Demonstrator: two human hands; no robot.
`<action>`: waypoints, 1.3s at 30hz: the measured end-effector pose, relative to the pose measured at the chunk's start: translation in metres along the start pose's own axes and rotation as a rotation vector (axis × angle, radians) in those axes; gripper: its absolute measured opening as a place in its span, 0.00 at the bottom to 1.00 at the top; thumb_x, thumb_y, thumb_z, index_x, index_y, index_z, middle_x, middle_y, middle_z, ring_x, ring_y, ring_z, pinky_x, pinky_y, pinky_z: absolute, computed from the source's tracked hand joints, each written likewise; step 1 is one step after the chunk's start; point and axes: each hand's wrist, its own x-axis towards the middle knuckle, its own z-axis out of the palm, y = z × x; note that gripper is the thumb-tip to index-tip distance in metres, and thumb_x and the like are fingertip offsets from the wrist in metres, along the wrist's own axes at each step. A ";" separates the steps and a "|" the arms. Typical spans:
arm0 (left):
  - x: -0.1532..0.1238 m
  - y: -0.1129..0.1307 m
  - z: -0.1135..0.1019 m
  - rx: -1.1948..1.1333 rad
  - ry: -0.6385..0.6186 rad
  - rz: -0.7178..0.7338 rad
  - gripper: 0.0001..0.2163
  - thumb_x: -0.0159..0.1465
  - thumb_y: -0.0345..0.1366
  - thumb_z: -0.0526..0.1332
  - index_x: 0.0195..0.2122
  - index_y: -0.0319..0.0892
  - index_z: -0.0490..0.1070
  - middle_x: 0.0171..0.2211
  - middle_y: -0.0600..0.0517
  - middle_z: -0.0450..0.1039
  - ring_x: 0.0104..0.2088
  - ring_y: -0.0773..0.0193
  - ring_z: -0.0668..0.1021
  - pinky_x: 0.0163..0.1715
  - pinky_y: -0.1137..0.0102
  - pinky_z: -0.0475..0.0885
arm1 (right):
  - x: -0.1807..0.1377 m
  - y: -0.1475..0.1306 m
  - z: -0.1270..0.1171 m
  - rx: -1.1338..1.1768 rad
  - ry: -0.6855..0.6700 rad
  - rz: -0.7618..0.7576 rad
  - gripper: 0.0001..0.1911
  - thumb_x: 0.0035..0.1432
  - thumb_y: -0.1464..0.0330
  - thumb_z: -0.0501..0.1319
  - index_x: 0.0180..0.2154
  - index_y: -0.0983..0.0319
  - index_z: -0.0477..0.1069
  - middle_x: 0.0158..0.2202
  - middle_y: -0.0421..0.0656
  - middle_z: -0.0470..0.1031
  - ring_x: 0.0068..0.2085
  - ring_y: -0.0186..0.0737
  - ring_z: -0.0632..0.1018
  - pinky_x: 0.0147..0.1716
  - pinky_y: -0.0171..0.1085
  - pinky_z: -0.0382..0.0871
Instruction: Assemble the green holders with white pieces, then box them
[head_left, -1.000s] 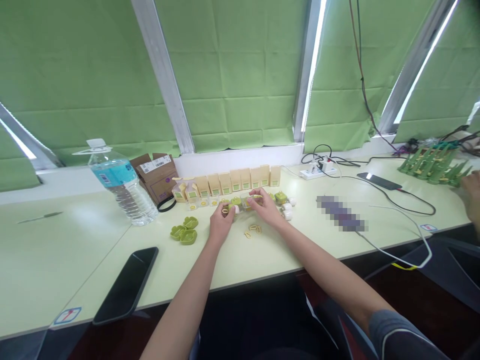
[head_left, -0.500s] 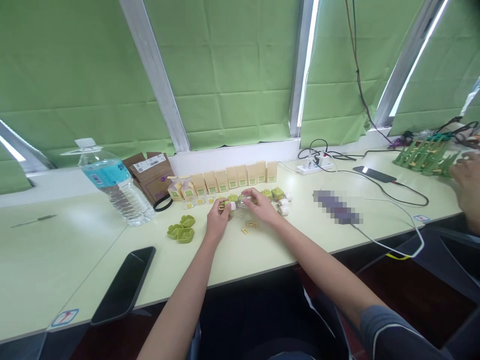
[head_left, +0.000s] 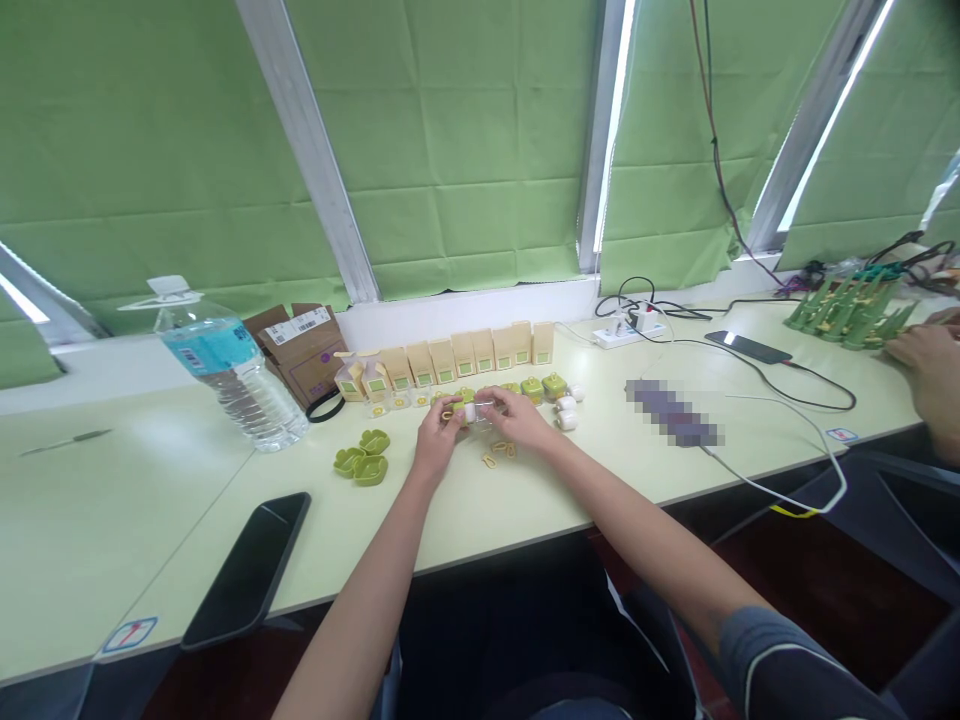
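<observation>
With green dishes [head_left: 370,474] to its left, your left grip [head_left: 435,442] pinched a small white piece [head_left: 470,412], just beside the clear piece [head_left: 484,409] held in your right grip [head_left: 519,418], so you seemed to be fitting the two, which likely called for steady alignment.

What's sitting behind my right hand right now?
Behind the right hand are small green-topped pieces, and farther back a row of beige boxes. One green piece is partly covered by the hand; anything fully hidden there cannot be told.
</observation>
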 end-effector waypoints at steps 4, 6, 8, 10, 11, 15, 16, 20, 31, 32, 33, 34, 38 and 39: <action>0.000 -0.001 0.000 -0.004 -0.029 0.002 0.22 0.57 0.52 0.68 0.45 0.42 0.73 0.38 0.49 0.75 0.33 0.62 0.78 0.36 0.64 0.78 | 0.000 0.000 0.001 -0.003 -0.012 -0.013 0.13 0.65 0.66 0.59 0.50 0.59 0.74 0.51 0.45 0.80 0.44 0.41 0.79 0.43 0.40 0.72; 0.000 -0.001 0.000 0.000 -0.040 0.001 0.22 0.57 0.52 0.68 0.46 0.42 0.72 0.38 0.48 0.75 0.33 0.62 0.78 0.36 0.64 0.78 | 0.000 0.000 0.001 -0.001 -0.015 -0.014 0.13 0.65 0.66 0.59 0.50 0.59 0.73 0.51 0.45 0.79 0.45 0.42 0.79 0.44 0.40 0.72; 0.000 -0.001 0.000 0.003 -0.052 0.001 0.22 0.57 0.52 0.67 0.46 0.42 0.72 0.39 0.48 0.75 0.34 0.62 0.78 0.36 0.64 0.77 | 0.000 0.000 0.001 -0.003 -0.015 -0.009 0.13 0.65 0.66 0.59 0.51 0.59 0.73 0.51 0.45 0.79 0.46 0.42 0.79 0.44 0.41 0.73; 0.000 0.000 0.000 0.006 -0.062 0.005 0.22 0.58 0.52 0.67 0.46 0.42 0.72 0.39 0.48 0.75 0.34 0.61 0.78 0.37 0.64 0.77 | 0.000 0.000 0.001 -0.002 -0.015 -0.003 0.14 0.65 0.66 0.59 0.51 0.59 0.73 0.51 0.45 0.79 0.47 0.43 0.79 0.45 0.42 0.73; 0.000 0.000 0.000 0.009 -0.066 0.008 0.22 0.58 0.51 0.67 0.46 0.42 0.72 0.40 0.47 0.75 0.34 0.61 0.78 0.37 0.64 0.77 | 0.000 0.000 0.001 0.000 -0.016 -0.002 0.14 0.65 0.66 0.59 0.51 0.59 0.73 0.51 0.45 0.79 0.47 0.43 0.79 0.45 0.42 0.73; -0.001 0.001 0.000 0.015 -0.073 0.015 0.21 0.58 0.51 0.66 0.46 0.42 0.73 0.40 0.47 0.75 0.35 0.61 0.78 0.36 0.64 0.77 | -0.001 -0.003 0.000 0.011 -0.028 -0.002 0.14 0.65 0.65 0.59 0.51 0.59 0.73 0.51 0.46 0.79 0.46 0.42 0.79 0.45 0.41 0.73; -0.002 0.002 0.000 0.015 -0.074 0.014 0.21 0.58 0.51 0.66 0.46 0.42 0.73 0.40 0.47 0.75 0.35 0.61 0.78 0.36 0.64 0.77 | -0.001 -0.003 -0.001 0.010 -0.030 0.000 0.14 0.65 0.66 0.59 0.51 0.59 0.73 0.51 0.46 0.79 0.46 0.42 0.79 0.45 0.41 0.73; -0.003 0.004 0.001 0.021 -0.086 0.011 0.20 0.59 0.50 0.66 0.46 0.42 0.72 0.41 0.48 0.75 0.35 0.61 0.78 0.37 0.64 0.77 | -0.001 -0.004 -0.001 0.002 -0.031 0.004 0.13 0.65 0.66 0.59 0.50 0.60 0.73 0.51 0.46 0.79 0.45 0.41 0.79 0.44 0.41 0.73; -0.002 0.001 0.001 0.010 -0.098 0.011 0.21 0.59 0.52 0.67 0.46 0.42 0.73 0.40 0.48 0.74 0.35 0.61 0.78 0.38 0.63 0.78 | -0.002 -0.003 -0.001 0.002 -0.032 -0.010 0.13 0.65 0.66 0.59 0.50 0.59 0.73 0.50 0.46 0.79 0.47 0.42 0.79 0.44 0.41 0.73; -0.002 0.001 0.001 0.010 -0.096 0.010 0.21 0.58 0.52 0.67 0.46 0.42 0.73 0.40 0.48 0.74 0.35 0.60 0.78 0.38 0.63 0.78 | -0.002 -0.003 -0.001 0.001 -0.033 -0.010 0.13 0.65 0.66 0.59 0.50 0.59 0.73 0.50 0.46 0.79 0.47 0.42 0.79 0.45 0.41 0.73; -0.002 0.000 0.001 0.010 -0.095 0.010 0.22 0.58 0.52 0.67 0.46 0.42 0.73 0.39 0.49 0.74 0.36 0.60 0.78 0.38 0.63 0.78 | -0.002 -0.003 -0.001 -0.001 -0.033 -0.010 0.13 0.65 0.66 0.59 0.50 0.59 0.73 0.50 0.46 0.79 0.47 0.42 0.79 0.45 0.41 0.73; -0.002 0.000 0.002 0.011 -0.094 0.009 0.22 0.58 0.52 0.67 0.46 0.42 0.73 0.39 0.49 0.74 0.36 0.60 0.78 0.38 0.62 0.78 | -0.002 -0.004 -0.001 -0.002 -0.033 -0.009 0.13 0.65 0.66 0.59 0.50 0.59 0.73 0.50 0.46 0.79 0.47 0.42 0.79 0.45 0.41 0.73; -0.002 0.000 0.002 0.026 -0.105 0.005 0.22 0.58 0.53 0.67 0.47 0.43 0.73 0.38 0.49 0.74 0.36 0.59 0.79 0.38 0.62 0.78 | -0.002 -0.005 -0.001 0.009 -0.044 -0.017 0.13 0.65 0.66 0.59 0.50 0.59 0.73 0.49 0.46 0.79 0.47 0.42 0.78 0.45 0.40 0.73; -0.002 0.001 0.002 0.028 -0.109 0.005 0.22 0.58 0.53 0.67 0.47 0.43 0.73 0.38 0.49 0.74 0.36 0.59 0.79 0.38 0.62 0.78 | -0.002 -0.006 -0.001 0.013 -0.047 -0.020 0.13 0.65 0.66 0.59 0.50 0.59 0.73 0.49 0.46 0.79 0.47 0.42 0.78 0.44 0.40 0.73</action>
